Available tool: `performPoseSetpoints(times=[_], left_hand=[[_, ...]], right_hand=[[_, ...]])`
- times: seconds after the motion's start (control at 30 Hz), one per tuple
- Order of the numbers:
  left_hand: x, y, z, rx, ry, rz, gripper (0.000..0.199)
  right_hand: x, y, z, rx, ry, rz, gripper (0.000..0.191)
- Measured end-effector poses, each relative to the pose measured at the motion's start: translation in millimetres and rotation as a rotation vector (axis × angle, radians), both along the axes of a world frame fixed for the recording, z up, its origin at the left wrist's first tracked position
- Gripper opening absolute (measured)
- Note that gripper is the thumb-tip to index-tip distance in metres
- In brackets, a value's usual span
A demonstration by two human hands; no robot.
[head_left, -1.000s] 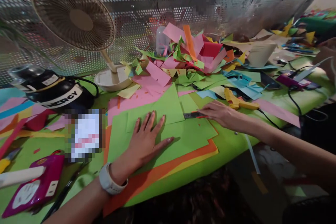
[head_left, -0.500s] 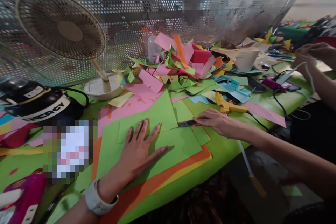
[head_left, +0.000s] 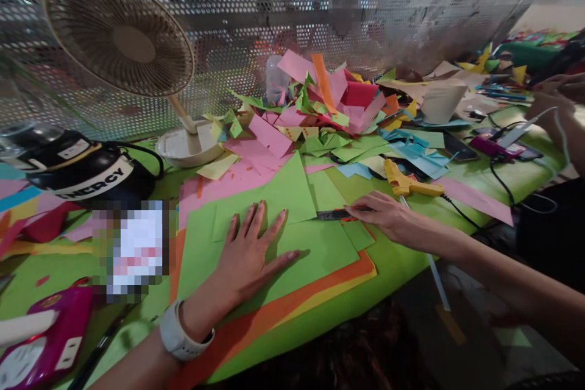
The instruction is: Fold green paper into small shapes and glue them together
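My left hand (head_left: 249,253), with a pale watch (head_left: 183,332) on its wrist, lies flat with fingers spread on a green paper sheet (head_left: 315,250). My right hand (head_left: 388,213) is closed around a utility knife (head_left: 333,214), dark with orange parts. The knife lies low over the green paper, its tip pointing left along the edge of a raised, angled piece of green paper (head_left: 286,192). Below the green sheets are an orange sheet (head_left: 269,311) and a yellow one. A small green strip (head_left: 357,236) lies just under my right hand.
Paper scraps (head_left: 320,103) are heaped at the back, before a perforated metal screen (head_left: 237,12). A fan (head_left: 123,42) and a black ENERGY container (head_left: 86,164) stand left. A yellow glue gun (head_left: 406,180) lies right. A co-worker's hands (head_left: 557,97) are at far right.
The whole view has shifted slightly, so things appear further right and a little higher. My left hand stays flat on the paper; the knife stays in my right hand at nearly the same spot.
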State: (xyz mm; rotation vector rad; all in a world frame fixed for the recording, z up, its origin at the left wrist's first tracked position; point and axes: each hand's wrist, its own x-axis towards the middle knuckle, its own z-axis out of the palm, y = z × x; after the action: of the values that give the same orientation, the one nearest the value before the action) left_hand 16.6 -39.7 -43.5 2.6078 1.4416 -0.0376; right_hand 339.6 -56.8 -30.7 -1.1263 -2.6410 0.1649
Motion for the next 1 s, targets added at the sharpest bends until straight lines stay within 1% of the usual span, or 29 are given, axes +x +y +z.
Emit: performPoseSetpoints(times=[0.17,0.27,0.43,0.6,0.8,1.0], left_hand=[[0,0,-1.7,0.009,-0.017,0.001,0.082],[0,1,-2.2,0.013,-0.023,0.002,0.082],[0,0,-0.4,-0.007,-0.029,0.007,0.083],[0,-1,0.1,-0.015,-0.034,0.014,0.083],[1,0,-0.5,-0.023,-0.045,0.013,0.082],[-1,-1,1.3,-0.027,-0.053,0.015,0.082]], right_hand=[[-8,0,-1.0,0.042,-0.024,-0.022,0.054],[-12,-3,0.9,0.044,-0.031,-0.011,0.055],[-14,-4,2.4,0.026,-0.039,-0.013,0.056],[-19,-3,1.0,0.010,-0.033,-0.011,0.068],[-19,-9,4.0,-0.053,-0.055,-0.023,0.075],[-30,-8,0.4,-0.047,-0.033,-0.027,0.074]])
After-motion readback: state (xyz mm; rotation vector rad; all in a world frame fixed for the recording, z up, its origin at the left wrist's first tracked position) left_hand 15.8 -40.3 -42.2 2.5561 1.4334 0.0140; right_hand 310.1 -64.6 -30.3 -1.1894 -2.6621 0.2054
